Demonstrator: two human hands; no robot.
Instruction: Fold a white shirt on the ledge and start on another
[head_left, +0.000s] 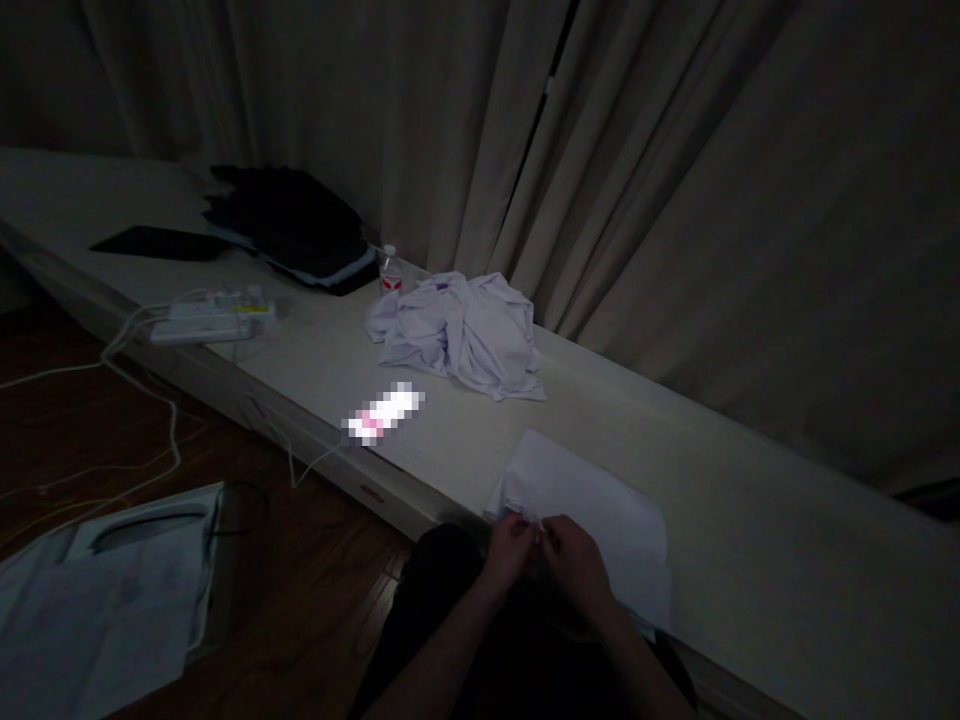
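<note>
Both hands — left hand (510,549), right hand (571,562) — pinch the folded white cloth's (592,500) near edge; the crumpled shirt (465,333) lies unfolded on the desk (750,540).

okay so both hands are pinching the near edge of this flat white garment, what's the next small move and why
Probably lift that near edge and fold it away across the white garment. The left hand and right hand meet at its edge, and it lies flat on the ledge.

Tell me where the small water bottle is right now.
The water bottle stands at the back of the long pale bench, by the curtain, between the dark clothes pile and crumpled white garment.
</note>
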